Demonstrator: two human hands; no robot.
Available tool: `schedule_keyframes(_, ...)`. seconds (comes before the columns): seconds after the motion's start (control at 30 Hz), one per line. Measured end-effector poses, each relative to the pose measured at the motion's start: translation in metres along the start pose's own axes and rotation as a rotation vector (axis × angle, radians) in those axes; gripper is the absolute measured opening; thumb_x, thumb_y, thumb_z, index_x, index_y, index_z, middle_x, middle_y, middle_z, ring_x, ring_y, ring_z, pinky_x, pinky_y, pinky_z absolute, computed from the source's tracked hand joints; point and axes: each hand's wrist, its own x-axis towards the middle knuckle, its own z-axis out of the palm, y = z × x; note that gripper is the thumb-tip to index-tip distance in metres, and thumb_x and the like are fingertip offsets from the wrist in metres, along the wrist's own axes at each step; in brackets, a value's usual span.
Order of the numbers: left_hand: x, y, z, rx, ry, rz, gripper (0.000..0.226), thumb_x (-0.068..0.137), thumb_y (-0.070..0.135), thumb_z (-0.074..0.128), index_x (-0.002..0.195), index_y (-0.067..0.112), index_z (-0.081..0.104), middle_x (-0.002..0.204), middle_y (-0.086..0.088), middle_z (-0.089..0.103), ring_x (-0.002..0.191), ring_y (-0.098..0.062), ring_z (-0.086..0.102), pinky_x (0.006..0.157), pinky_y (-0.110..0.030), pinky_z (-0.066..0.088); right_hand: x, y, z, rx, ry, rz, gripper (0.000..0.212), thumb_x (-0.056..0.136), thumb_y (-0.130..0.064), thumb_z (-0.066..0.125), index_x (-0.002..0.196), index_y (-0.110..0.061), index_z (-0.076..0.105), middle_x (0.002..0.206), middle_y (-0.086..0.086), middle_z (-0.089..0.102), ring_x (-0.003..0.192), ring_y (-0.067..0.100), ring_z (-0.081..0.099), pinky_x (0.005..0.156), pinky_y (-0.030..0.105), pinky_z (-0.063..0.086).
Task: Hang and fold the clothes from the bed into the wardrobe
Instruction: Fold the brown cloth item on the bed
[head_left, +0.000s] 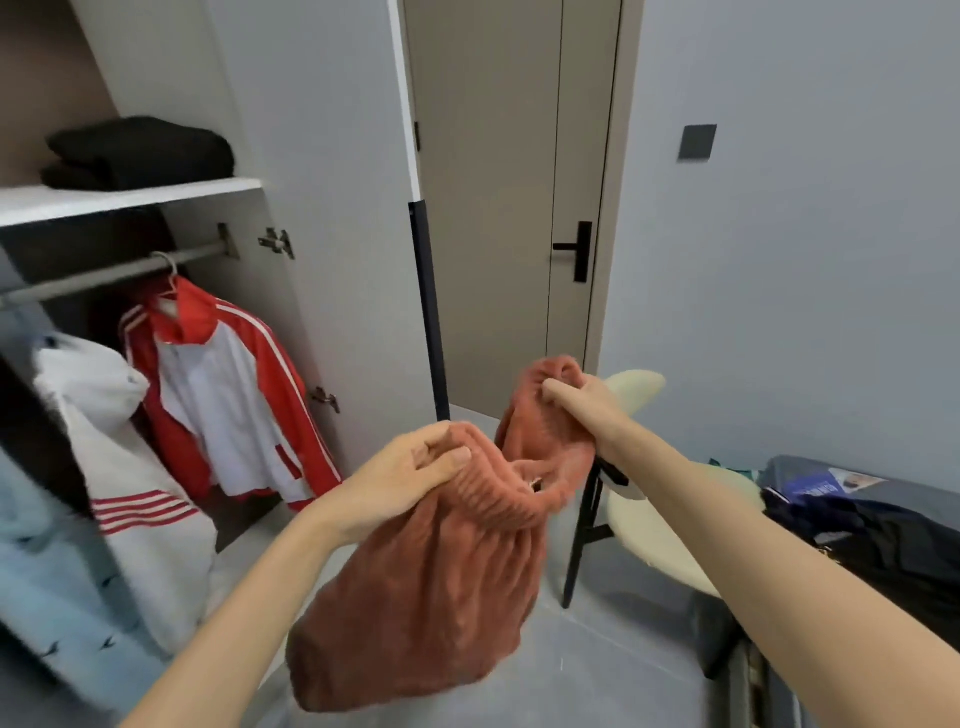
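Gripping the rust-red knitted garment (441, 566) mid-air, left hand (410, 478) and right hand (587, 402) each pinch its ribbed edge. Open wardrobe (311, 156) at nine o'clock; chair (654, 525) behind; bed (883, 519) at three.

Legible text: none that I can make out, the only lettering in my view being pale print on a blue packet (813, 487) lying on the bed (917, 493) at my right, too blurred to read.
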Motion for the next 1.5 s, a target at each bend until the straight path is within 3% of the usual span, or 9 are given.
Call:
schedule_keyframes(0.2, 0.005, -0.018, -0.029, 0.131, 0.329, 0.108, 0.022, 0.095, 0.009, 0.052, 0.098, 0.03, 0.059, 0.087, 0.02, 0.07, 0.086, 0.01, 0.062, 0.077, -0.004, 0.044, -0.007, -0.048, 0.018, -0.137, -0.416, -0.128, 0.023, 0.081, -0.005, 0.058, 0.06, -0.014, 0.065, 0.065, -0.001, 0.063, 0.061, 0.01, 0.058, 0.059, 0.018, 0.049)
schedule_keyframes(0.33, 0.016, -0.018, -0.04, 0.212, 0.273, 0.188, 0.019, 0.09, 0.021, 0.055, 0.107, 0.025, 0.062, 0.133, 0.017, 0.046, 0.116, 0.016, 0.045, 0.099, -0.004, 0.035, -0.006, -0.065, 0.038, -0.269, -0.523, -0.219, 0.026, 0.078, -0.014, 0.064, 0.092, 0.008, 0.064, 0.08, 0.007, 0.064, 0.073, 0.014, 0.059, 0.072, 0.03, 0.051)
schedule_keyframes(0.43, 0.019, -0.016, -0.046, 0.153, 0.246, 0.143, 0.02, 0.088, 0.023, 0.053, 0.106, 0.028, 0.061, 0.11, 0.034, 0.062, 0.104, 0.019, 0.053, 0.094, -0.008, 0.043, -0.003, -0.071, 0.046, -0.226, -0.55, -0.301, 0.016, 0.083, -0.014, 0.069, 0.096, -0.004, 0.067, 0.084, 0.004, 0.068, 0.074, 0.011, 0.064, 0.073, 0.028, 0.054)
schedule_keyframes(0.6, 0.025, -0.024, -0.045, 0.098, 0.297, 0.161, 0.016, 0.091, 0.021, 0.053, 0.101, 0.024, 0.064, 0.093, 0.022, 0.07, 0.093, 0.005, 0.064, 0.078, -0.009, 0.047, 0.014, -0.059, 0.05, -0.226, -0.438, -0.419, 0.045, 0.073, -0.029, 0.082, 0.102, -0.019, 0.049, 0.089, 0.015, 0.069, 0.073, 0.023, 0.064, 0.075, 0.041, 0.054)
schedule_keyframes(0.73, 0.032, -0.037, -0.045, -0.039, 0.387, 0.13, 0.018, 0.09, 0.025, 0.051, 0.103, 0.022, 0.064, 0.093, 0.018, 0.072, 0.093, 0.004, 0.064, 0.078, -0.011, 0.048, 0.019, -0.041, 0.042, -0.507, -0.321, -0.74, 0.019, 0.082, -0.008, 0.064, 0.091, -0.025, 0.066, 0.108, -0.007, 0.053, 0.104, 0.012, 0.042, 0.093, 0.023, 0.031)
schedule_keyframes(0.9, 0.043, -0.044, -0.044, -0.048, 0.324, 0.088, 0.016, 0.093, 0.014, 0.052, 0.101, 0.022, 0.063, 0.089, 0.02, 0.072, 0.091, 0.006, 0.064, 0.078, -0.01, 0.047, 0.03, -0.002, 0.037, -0.962, -0.629, -0.448, 0.05, 0.07, -0.034, 0.039, 0.114, -0.054, 0.053, 0.15, -0.007, 0.021, 0.129, 0.027, 0.021, 0.112, 0.035, 0.012)
schedule_keyframes(1.03, 0.05, -0.048, -0.038, 0.001, 0.253, 0.072, 0.018, 0.092, 0.014, 0.056, 0.104, 0.025, 0.064, 0.09, 0.02, 0.072, 0.093, 0.005, 0.064, 0.079, -0.012, 0.048, 0.04, 0.011, 0.039, -0.958, -0.719, -0.446, 0.03, 0.087, -0.025, 0.059, 0.116, -0.034, 0.06, 0.136, 0.002, 0.039, 0.128, 0.017, 0.029, 0.111, 0.033, 0.007)
schedule_keyframes(1.23, 0.046, -0.058, -0.051, 0.057, 0.272, 0.071, 0.017, 0.09, 0.022, 0.058, 0.104, 0.027, 0.065, 0.095, 0.016, 0.071, 0.098, 0.005, 0.062, 0.082, -0.011, 0.047, 0.042, 0.02, 0.043, -1.019, -0.747, -0.511, 0.018, 0.092, -0.031, 0.051, 0.109, -0.034, 0.057, 0.124, 0.004, 0.041, 0.113, 0.025, 0.033, 0.104, 0.044, 0.033)
schedule_keyframes(1.5, 0.052, -0.071, -0.091, 0.482, 0.46, 0.108, 0.01, 0.095, 0.031, 0.054, 0.102, 0.036, 0.059, 0.102, 0.016, 0.06, 0.099, 0.003, 0.053, 0.08, -0.004, 0.035, 0.024, 0.0, 0.068, -1.063, -0.335, -1.244, 0.012, 0.093, -0.016, 0.045, 0.091, -0.021, 0.055, 0.141, -0.002, 0.045, 0.096, 0.031, 0.042, 0.076, 0.045, 0.045)
